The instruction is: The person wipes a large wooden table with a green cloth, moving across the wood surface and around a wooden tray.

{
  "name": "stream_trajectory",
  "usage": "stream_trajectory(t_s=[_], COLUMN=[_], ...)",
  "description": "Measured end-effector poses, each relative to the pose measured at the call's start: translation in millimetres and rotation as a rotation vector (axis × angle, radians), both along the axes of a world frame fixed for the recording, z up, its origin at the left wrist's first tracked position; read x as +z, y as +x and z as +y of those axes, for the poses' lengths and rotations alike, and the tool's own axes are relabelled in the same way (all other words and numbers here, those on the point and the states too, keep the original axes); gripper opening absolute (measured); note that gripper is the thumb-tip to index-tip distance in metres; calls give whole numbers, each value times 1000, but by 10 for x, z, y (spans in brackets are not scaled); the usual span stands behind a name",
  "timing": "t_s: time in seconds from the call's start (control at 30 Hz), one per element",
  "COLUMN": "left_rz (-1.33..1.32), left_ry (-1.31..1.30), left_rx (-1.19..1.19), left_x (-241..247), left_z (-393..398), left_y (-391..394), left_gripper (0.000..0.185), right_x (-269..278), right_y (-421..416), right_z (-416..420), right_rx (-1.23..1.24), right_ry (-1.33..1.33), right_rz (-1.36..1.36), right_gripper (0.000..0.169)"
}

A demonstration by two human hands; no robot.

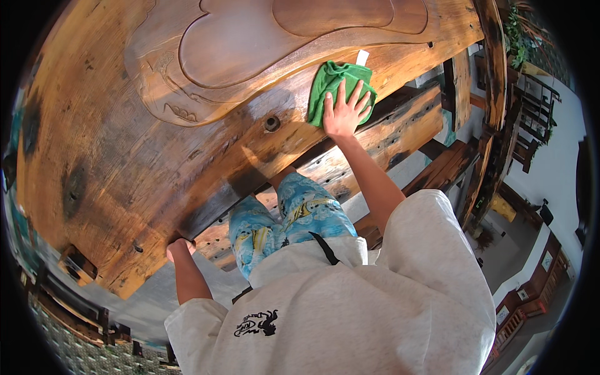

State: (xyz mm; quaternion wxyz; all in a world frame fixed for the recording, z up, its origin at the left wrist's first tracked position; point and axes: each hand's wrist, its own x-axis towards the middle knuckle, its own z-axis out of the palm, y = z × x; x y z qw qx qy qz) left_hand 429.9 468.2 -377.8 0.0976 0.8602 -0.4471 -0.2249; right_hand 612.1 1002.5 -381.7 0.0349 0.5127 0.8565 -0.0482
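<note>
My right hand (344, 112) lies flat with spread fingers on a folded green cloth (323, 89). A white tag (362, 57) sticks out from the cloth's far side. Beneath it is the near edge of a large wooden table (225, 159), whose top has a glossy, uneven grain. My left hand (180, 248) touches the same edge farther left; its fingers are mostly hidden, so I cannot tell whether they grip the wood. A carved, recessed panel (234, 56) with curved outlines is set into the tabletop beyond both hands.
A round hole (272, 123) sits in the tabletop left of the cloth. Below the edge runs a wooden plank bench (389, 136) with small holes, close by my legs. Dark timber posts (492, 70) rise at the right. A potted plant (518, 37) stands behind them.
</note>
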Motion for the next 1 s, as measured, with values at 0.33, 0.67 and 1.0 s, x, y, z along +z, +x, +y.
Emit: stream_trajectory(t_s=[0.33, 0.67, 1.0], left_rz=[5, 620, 768], left_ry=[-19, 342, 558], left_rx=[76, 90, 228], left_x=[83, -598, -952], left_z=[166, -738, 759], left_y=[-29, 675, 1384], left_gripper=[39, 57, 41], right_x=[442, 229, 78], right_y=[-233, -248, 423], right_z=[-2178, -872, 1539], right_rx=[330, 53, 198], right_ry=[-365, -174, -27], right_rz=[42, 11, 20], right_gripper=[58, 70, 69])
